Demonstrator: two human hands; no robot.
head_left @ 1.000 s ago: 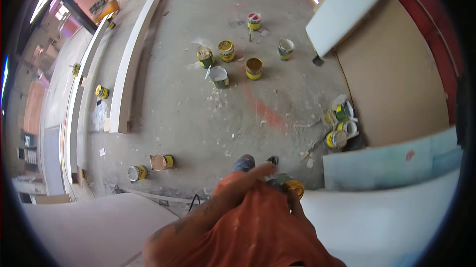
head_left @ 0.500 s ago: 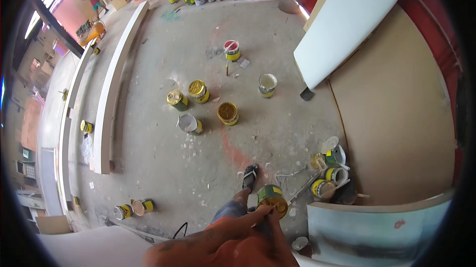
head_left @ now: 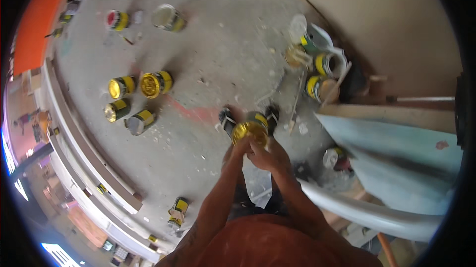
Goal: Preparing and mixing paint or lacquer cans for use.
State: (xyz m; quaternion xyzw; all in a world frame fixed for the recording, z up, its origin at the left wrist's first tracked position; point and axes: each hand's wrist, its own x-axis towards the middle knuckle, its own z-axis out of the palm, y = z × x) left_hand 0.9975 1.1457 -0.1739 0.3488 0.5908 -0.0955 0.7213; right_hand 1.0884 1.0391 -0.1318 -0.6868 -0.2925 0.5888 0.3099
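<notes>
A paint can (head_left: 250, 130) with a shiny gold top and a green and yellow side hangs in front of my legs, above the floor between my feet. My left hand (head_left: 242, 146) is closed at the near rim of this can. Pressed up against it, my right hand (head_left: 261, 158) is closed at the same rim. The fingers overlap, so whether a handle or a small tool lies inside them is hidden.
Gold-topped cans (head_left: 156, 84) stand on the floor to the left. Used cans (head_left: 325, 88) with sticks crowd the right, beside a pale blue panel (head_left: 396, 153). Farther off are a red-paint can (head_left: 117, 20) and a whitish one (head_left: 168, 17). Long white beams (head_left: 89, 138) lie at left.
My view has swung to the right, so the floor cans appear farther left. Both my feet and both forearms now show. The can stays in my hands, in front of my legs.
</notes>
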